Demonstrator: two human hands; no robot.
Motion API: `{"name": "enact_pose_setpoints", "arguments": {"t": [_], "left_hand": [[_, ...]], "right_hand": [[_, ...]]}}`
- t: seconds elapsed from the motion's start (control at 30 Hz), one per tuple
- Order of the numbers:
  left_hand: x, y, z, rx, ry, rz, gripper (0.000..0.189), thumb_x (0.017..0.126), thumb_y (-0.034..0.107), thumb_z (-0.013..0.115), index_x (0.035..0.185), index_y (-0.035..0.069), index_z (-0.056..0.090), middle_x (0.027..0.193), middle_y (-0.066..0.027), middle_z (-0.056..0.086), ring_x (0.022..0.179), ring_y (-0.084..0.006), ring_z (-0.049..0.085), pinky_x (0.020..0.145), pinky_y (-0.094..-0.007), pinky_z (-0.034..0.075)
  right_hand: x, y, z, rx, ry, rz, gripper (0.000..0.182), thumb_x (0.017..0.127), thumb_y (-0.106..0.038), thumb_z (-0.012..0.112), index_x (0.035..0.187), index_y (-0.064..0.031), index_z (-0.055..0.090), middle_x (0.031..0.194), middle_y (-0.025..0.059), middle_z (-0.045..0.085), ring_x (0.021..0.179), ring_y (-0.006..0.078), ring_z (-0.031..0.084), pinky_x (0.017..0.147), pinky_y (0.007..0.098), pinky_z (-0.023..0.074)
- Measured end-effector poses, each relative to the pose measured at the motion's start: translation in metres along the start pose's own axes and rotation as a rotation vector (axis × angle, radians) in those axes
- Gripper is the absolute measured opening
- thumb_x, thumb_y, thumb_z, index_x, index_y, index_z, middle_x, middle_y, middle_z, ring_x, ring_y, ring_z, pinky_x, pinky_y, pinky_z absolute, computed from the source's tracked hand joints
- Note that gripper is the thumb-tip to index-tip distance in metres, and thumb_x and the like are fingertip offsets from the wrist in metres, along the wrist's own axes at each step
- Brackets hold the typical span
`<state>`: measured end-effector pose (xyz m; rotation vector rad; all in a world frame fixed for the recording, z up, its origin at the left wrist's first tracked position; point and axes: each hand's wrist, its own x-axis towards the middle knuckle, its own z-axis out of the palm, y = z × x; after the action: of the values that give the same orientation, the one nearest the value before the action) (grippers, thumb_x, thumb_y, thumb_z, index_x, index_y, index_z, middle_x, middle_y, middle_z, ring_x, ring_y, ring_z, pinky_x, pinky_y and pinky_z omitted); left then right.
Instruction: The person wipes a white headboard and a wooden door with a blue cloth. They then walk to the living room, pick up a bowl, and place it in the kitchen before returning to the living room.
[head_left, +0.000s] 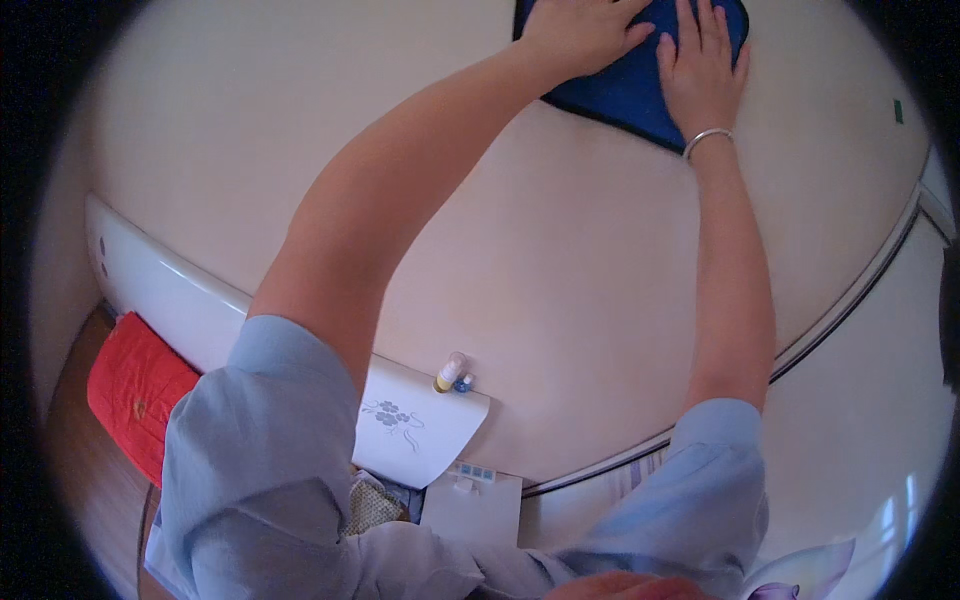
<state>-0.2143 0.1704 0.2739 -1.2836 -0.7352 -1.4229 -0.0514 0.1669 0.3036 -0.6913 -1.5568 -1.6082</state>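
Note:
A dark blue cloth or mat with a black edge binding (626, 94) lies flat against the pale wall (555, 225) at the top of the head view, running out of frame. My left hand (585, 30) rests on its left part, thumb apart, and its fingertips are cut off by the upper rim. Beside it, my right hand (701, 75) is spread palm-down on the right part of the blue piece, a silver bangle (709, 136) around the wrist. Neither hand grips anything that I can see.
Below stands a white headboard (420, 420) with grey flower decor, small bottles (451, 373) on its top edge. A red cushion (142, 390) is at left. A white cabinet (469, 514) adjoins the headboard. Green tape (898, 111) marks the wall; a glossy white panel (855, 390) is at right.

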Motion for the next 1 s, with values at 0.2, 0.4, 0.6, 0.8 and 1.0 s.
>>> {"name": "enact_pose_setpoints", "arguments": {"t": [0.2, 0.4, 0.6, 0.8, 1.0], "left_hand": [[-0.088, 0.054, -0.018, 0.011, -0.175, 0.032, 0.057, 0.088, 0.040, 0.056, 0.140, 0.024, 0.041, 0.148, -0.0046, 0.035, 0.138, -0.0219, 0.028, 0.111, -0.0533, 0.018], [-0.182, 0.126, -0.037, -0.179, -0.483, 0.027, 0.066, 0.085, 0.040, 0.060, 0.145, 0.026, 0.035, 0.152, -0.0032, 0.029, 0.141, -0.0218, 0.023, 0.111, -0.0550, 0.016], [-0.182, 0.138, -0.036, -0.135, -0.523, 0.020, 0.062, 0.084, 0.034, 0.061, 0.141, 0.022, 0.040, 0.151, -0.0002, 0.031, 0.140, -0.0185, 0.027, 0.111, -0.0520, 0.018], [-0.078, 0.145, 0.026, 0.032, -0.222, 0.146, 0.051, 0.091, 0.035, 0.052, 0.140, 0.024, 0.042, 0.146, 0.0014, 0.039, 0.135, -0.0171, 0.034, 0.110, -0.0476, 0.023], [0.033, 0.201, 0.076, -0.112, -0.128, 0.254, 0.049, 0.093, 0.031, 0.047, 0.138, 0.014, 0.042, 0.145, -0.0082, 0.039, 0.136, -0.0252, 0.032, 0.109, -0.0569, 0.021]], "right_hand": [[-0.107, -0.014, -0.007, 0.150, -0.067, 0.023, 0.061, 0.087, -0.030, 0.054, 0.142, -0.0113, 0.037, 0.150, 0.0124, 0.029, 0.140, 0.0297, 0.025, 0.112, 0.0529, 0.0151], [-0.238, -0.042, -0.039, 0.275, -0.262, 0.190, 0.066, 0.084, -0.022, 0.057, 0.143, -0.0062, 0.032, 0.151, 0.0141, 0.027, 0.141, 0.0318, 0.022, 0.113, 0.0536, 0.0122], [-0.245, -0.053, -0.034, 0.487, -0.229, 0.203, 0.069, 0.081, -0.016, 0.061, 0.142, -0.0016, 0.032, 0.151, 0.0129, 0.028, 0.141, 0.0288, 0.022, 0.115, 0.0488, 0.0146], [-0.171, 0.047, -0.016, 0.292, -0.021, 0.134, 0.064, 0.085, -0.023, 0.056, 0.142, -0.0047, 0.033, 0.148, 0.0127, 0.033, 0.139, 0.0285, 0.028, 0.113, 0.0480, 0.0182], [-0.129, 0.165, -0.018, 0.079, -0.003, 0.232, 0.060, 0.088, -0.025, 0.052, 0.142, -0.0066, 0.033, 0.150, 0.0104, 0.030, 0.140, 0.0265, 0.024, 0.113, 0.0478, 0.0178]]}}
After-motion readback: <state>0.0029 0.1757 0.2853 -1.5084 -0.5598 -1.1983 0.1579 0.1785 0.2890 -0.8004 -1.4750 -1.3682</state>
